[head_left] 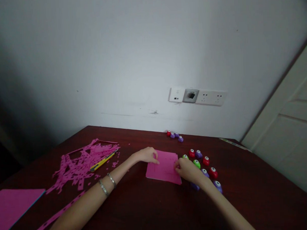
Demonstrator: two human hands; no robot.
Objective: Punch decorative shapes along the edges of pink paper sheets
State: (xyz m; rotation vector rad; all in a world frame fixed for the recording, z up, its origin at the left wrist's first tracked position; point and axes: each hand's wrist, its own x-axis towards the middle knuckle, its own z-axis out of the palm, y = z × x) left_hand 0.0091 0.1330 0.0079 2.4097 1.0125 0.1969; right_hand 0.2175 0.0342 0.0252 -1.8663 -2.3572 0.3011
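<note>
A small square stack of pink paper (163, 168) lies flat on the dark red table, with faint lines on its top sheet. My left hand (147, 155) rests at its upper left corner, thumb and fingers bent and apart over the paper. At the right edge, my right hand (187, 169) has its fingers curled together against the paper; its fingertips are partly hidden. Close by my right hand stand several small craft punches in red, purple and green, such as a green punch (196, 163) and a red punch (213, 173). My right hand and forearm cover some of them.
To the left lies a heap of punched pink paper strips (69, 169) with a yellow utility knife (103, 161) beside it. A larger pink sheet (15, 205) sits at the near left. More punches (172, 135) stand by the wall, below sockets (211, 98).
</note>
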